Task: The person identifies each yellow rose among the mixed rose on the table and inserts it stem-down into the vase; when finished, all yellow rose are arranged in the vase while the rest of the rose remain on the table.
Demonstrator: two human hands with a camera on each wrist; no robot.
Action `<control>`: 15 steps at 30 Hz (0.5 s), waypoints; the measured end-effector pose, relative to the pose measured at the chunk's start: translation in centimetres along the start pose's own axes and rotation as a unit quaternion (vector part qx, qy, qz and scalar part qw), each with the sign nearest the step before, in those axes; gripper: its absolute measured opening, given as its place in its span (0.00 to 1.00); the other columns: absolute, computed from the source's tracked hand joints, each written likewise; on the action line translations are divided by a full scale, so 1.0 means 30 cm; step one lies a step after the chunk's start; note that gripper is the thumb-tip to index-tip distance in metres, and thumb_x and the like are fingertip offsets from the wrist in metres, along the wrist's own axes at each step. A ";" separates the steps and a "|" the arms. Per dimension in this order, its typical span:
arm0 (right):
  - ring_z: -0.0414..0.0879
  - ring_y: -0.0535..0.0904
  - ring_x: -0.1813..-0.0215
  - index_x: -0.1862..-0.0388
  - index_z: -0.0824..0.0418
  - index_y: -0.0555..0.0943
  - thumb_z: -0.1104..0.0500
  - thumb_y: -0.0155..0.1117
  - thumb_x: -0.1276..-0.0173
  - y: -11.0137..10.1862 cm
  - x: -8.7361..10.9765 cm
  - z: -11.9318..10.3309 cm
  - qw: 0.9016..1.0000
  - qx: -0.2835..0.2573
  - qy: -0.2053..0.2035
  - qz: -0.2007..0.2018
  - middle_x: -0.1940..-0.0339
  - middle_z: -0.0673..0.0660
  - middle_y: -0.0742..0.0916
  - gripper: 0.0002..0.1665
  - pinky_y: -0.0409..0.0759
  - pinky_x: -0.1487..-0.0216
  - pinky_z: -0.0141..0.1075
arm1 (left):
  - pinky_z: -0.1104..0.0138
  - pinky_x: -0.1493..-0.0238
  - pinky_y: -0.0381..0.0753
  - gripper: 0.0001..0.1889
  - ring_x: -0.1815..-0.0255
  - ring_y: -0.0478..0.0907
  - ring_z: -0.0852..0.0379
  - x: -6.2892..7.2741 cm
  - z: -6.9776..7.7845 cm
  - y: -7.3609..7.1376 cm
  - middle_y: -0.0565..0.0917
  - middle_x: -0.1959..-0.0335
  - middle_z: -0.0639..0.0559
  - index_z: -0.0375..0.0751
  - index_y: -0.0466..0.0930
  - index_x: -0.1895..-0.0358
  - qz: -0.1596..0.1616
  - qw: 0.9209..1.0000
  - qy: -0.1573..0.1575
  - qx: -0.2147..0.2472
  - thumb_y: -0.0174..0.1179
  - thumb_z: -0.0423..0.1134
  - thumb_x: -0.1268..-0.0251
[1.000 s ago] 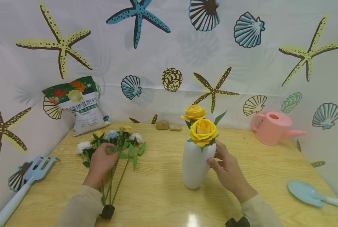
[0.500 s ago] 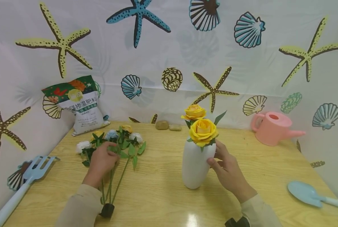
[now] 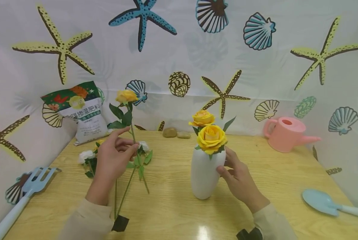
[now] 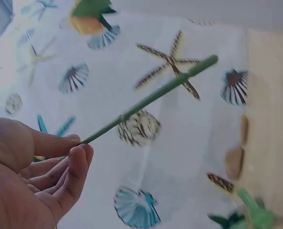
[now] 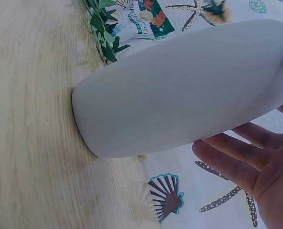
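Note:
In the head view my left hand (image 3: pixel 114 156) pinches the green stem (image 4: pixel 155 95) of a yellow rose (image 3: pixel 126 96), raised above the table with its bloom upward. The stem's lower end points down to the right. My right hand (image 3: pixel 242 180) holds the side of a white vase (image 3: pixel 204 176), its fingers and thumb curled about it. The vase (image 5: pixel 179 90) stands on the table, and two yellow roses (image 3: pixel 212 138) show at its mouth. Below my left hand lie more flowers, with a white rose (image 3: pixel 85 156) at the left and green leaves (image 3: pixel 140 165) at the right.
A fertilizer bag (image 3: pixel 87 116) leans at the back left, beside the patterned cloth. Two stones (image 3: pixel 169 132) lie at the back. A pink watering can (image 3: pixel 287 133) is at the back right, a blue trowel (image 3: pixel 320 201) at the right, a blue garden fork (image 3: pixel 37 181) at the left.
My left hand has lifted a yellow rose by its stem from the pile of flowers. My right hand still holds the vase in the same place.

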State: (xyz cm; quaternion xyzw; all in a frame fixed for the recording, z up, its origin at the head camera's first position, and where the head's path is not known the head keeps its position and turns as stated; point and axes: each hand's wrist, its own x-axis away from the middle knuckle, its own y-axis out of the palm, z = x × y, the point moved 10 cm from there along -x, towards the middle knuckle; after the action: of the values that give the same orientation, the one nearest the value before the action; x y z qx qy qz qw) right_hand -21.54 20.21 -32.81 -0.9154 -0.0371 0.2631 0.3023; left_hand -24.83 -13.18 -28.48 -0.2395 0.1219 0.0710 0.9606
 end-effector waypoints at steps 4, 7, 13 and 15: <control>0.61 0.85 0.45 0.23 0.53 0.59 0.53 0.57 0.22 0.002 -0.001 0.001 1.000 -0.003 0.003 -0.004 0.32 0.66 0.79 0.33 0.87 0.54 0.46 | 0.70 0.68 0.86 0.30 0.71 0.83 0.67 0.033 0.145 0.016 0.87 0.58 0.37 0.42 0.70 0.28 0.038 0.992 0.076 0.091 0.63 0.25 0.33; 0.61 0.85 0.44 0.23 0.53 0.59 0.53 0.57 0.22 0.003 -0.001 -0.001 1.000 -0.005 0.004 -0.006 0.32 0.65 0.79 0.33 0.87 0.53 0.45 | 0.71 0.69 0.85 0.31 0.72 0.83 0.66 0.050 0.233 0.034 0.86 0.60 0.35 0.38 0.72 0.30 0.060 0.976 0.139 0.155 0.63 0.20 0.37; 0.61 0.85 0.45 0.23 0.52 0.60 0.52 0.57 0.22 0.000 -0.001 -0.004 1.000 -0.006 0.004 -0.006 0.33 0.65 0.80 0.32 0.87 0.54 0.42 | 0.73 0.68 0.84 0.29 0.69 0.83 0.66 0.067 0.383 0.057 0.86 0.59 0.32 0.31 0.71 0.32 0.093 0.938 0.246 0.228 0.63 0.19 0.38; 0.61 0.84 0.45 0.23 0.52 0.60 0.52 0.57 0.22 -0.002 -0.001 -0.003 1.000 -0.005 0.006 -0.006 0.33 0.65 0.80 0.32 0.87 0.54 0.40 | 0.73 0.67 0.84 0.29 0.67 0.84 0.65 0.068 0.425 0.055 0.85 0.59 0.31 0.30 0.70 0.33 0.105 0.925 0.272 0.244 0.63 0.19 0.38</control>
State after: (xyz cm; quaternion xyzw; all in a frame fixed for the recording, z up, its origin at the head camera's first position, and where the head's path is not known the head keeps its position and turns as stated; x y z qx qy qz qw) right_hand -21.50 20.19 -32.70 -0.9181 -0.0424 0.2559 0.2998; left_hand -20.64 -5.48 -18.85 0.0066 0.4164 0.0716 0.9063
